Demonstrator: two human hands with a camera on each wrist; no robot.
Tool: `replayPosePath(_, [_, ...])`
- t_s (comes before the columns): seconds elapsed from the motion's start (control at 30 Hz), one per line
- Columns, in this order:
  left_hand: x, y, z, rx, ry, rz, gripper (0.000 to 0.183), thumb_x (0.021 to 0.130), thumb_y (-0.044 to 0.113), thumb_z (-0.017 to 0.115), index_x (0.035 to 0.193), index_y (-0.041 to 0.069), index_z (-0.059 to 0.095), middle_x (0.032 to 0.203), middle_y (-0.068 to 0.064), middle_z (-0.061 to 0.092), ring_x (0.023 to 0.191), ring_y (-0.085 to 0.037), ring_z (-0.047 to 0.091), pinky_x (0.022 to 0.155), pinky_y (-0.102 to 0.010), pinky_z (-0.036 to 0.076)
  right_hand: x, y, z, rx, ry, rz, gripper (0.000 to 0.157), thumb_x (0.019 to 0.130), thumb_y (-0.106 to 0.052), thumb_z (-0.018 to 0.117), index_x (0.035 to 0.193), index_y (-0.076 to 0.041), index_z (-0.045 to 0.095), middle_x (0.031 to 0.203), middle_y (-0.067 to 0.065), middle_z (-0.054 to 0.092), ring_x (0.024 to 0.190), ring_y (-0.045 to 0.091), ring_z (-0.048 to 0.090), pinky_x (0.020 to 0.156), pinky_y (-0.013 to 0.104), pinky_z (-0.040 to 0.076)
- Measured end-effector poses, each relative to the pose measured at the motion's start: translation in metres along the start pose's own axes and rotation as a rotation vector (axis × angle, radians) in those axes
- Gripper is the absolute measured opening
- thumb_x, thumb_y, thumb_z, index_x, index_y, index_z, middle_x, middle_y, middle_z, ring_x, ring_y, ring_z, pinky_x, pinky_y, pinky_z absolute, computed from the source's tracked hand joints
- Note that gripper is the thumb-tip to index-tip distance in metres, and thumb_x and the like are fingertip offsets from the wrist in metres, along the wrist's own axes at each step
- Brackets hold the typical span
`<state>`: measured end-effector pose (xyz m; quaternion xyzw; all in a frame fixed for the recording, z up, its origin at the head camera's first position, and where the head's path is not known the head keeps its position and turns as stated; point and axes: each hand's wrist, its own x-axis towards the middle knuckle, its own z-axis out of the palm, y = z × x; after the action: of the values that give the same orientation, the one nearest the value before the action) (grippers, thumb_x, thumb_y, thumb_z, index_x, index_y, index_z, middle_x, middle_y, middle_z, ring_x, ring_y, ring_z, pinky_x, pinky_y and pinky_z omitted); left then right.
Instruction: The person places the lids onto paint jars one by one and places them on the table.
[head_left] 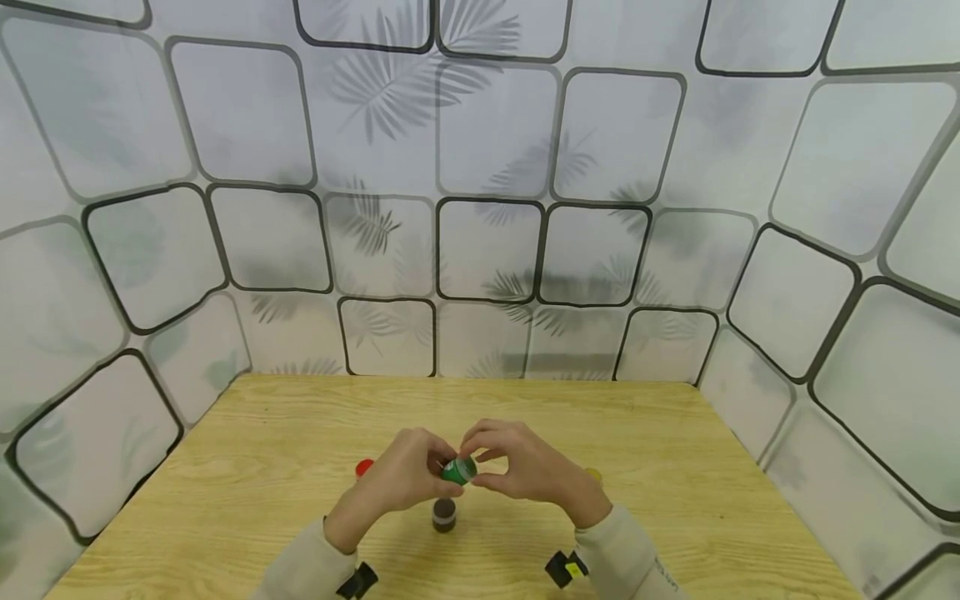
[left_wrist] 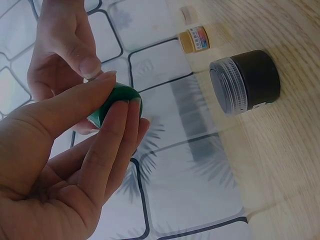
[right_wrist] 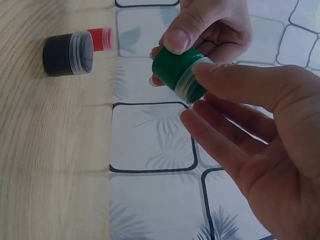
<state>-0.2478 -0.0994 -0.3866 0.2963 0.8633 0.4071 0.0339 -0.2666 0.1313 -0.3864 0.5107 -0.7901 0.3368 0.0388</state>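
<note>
A small green paint jar (head_left: 453, 472) with a clear ribbed lid (right_wrist: 188, 86) is held up above the table between both hands. My left hand (head_left: 408, 473) grips the green body between thumb and fingers. My right hand (head_left: 525, 462) holds the lid end, its thumb on the rim and fingertips at the opposite edge. In the right wrist view the jar tilts, lid toward the right hand. A black paint jar (head_left: 444, 515) with a clear lid stands on the table below the hands.
The wooden table (head_left: 300, 425) also bears a red jar (head_left: 364, 467) behind my left hand and a yellow jar (left_wrist: 195, 40), partly hidden behind my right wrist in the head view. Patterned curtains (head_left: 487, 250) surround the table's back and sides.
</note>
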Motion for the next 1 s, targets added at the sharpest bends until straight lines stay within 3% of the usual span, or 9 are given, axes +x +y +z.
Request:
replayPosePath(0.2, [0.0007, 0.0004, -0.0004, -0.002, -0.004, 0.003, 0.018, 0.081, 0.008, 0.087, 0.097, 0.004, 0.081, 0.088, -0.007, 0.079, 0.072, -0.007, 0.072, 0.062, -0.019, 0.058, 0.0006, 0.0029, 0.0010, 0.045, -0.005, 0.017, 0.021, 0.091, -0.003, 0.077, 0.111, -0.007, 0.072, 0.117, 0.008, 0.068, 0.108, 0.019, 0.070, 0.084, 0.026, 0.062])
replayPosePath(0.53, [0.0005, 0.0015, 0.0003, -0.010, -0.004, -0.008, 0.017, 0.081, 0.007, 0.087, 0.096, 0.002, 0.080, 0.088, -0.008, 0.079, 0.074, -0.011, 0.073, 0.063, -0.022, 0.060, 0.0001, 0.0048, 0.0000, 0.150, -0.027, 0.090, 0.020, 0.094, -0.006, 0.075, 0.114, -0.007, 0.072, 0.113, 0.008, 0.070, 0.103, 0.016, 0.071, 0.081, 0.020, 0.061])
replayPosePath(1.0, [-0.0008, 0.0038, 0.0020, -0.024, -0.030, -0.030, 0.016, 0.080, 0.007, 0.088, 0.093, 0.004, 0.080, 0.087, -0.008, 0.079, 0.074, -0.012, 0.073, 0.063, -0.023, 0.060, -0.0008, 0.0024, 0.0002, 0.110, -0.048, 0.189, 0.019, 0.096, -0.016, 0.075, 0.115, -0.011, 0.073, 0.106, 0.005, 0.074, 0.092, 0.005, 0.071, 0.076, 0.017, 0.059])
